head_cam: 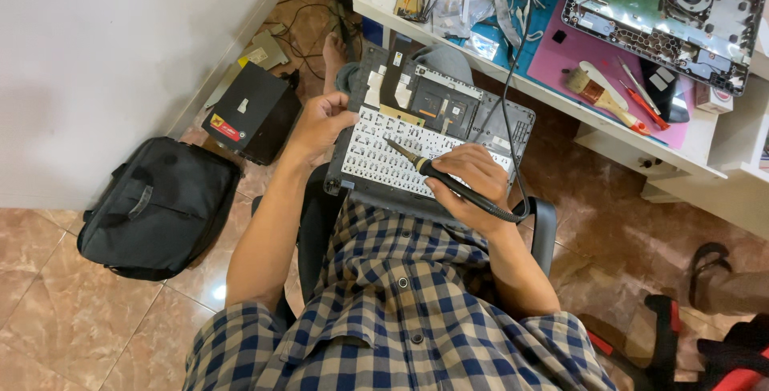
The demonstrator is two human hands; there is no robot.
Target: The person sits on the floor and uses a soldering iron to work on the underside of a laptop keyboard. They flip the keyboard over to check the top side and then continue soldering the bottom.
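I look down on my lap, where the laptop top cover (436, 131) lies turned over, with the white back of the keyboard (392, 155) facing up. My left hand (320, 122) is closed on the left edge of this cover, thumb on top and fingers under it, I think to keep it from sliding on my knees. My right hand (473, 179) is wrapped around the black handle of a soldering iron (440, 176), held like a pen. Its tip points away from this hand, up and to the left, and it rests on the white keyboard back or just above it; from this height I cannot tell which. The cable (513, 78) of the iron goes from behind my right wrist up to the desk.

Beyond my right hand stands a white desk (641, 147) with a pink mat (577, 50), and on it a brush (597, 93) and a red screwdriver (641, 106). Further back lies an opened laptop base (673, 10) with a fan. Outside my left hand, on the brown tiled floor (88, 311), I see a black bag (156, 207) and a black box (252, 110) beside the white wall. I sit on a chair, wearing a blue checked shirt (400, 311).
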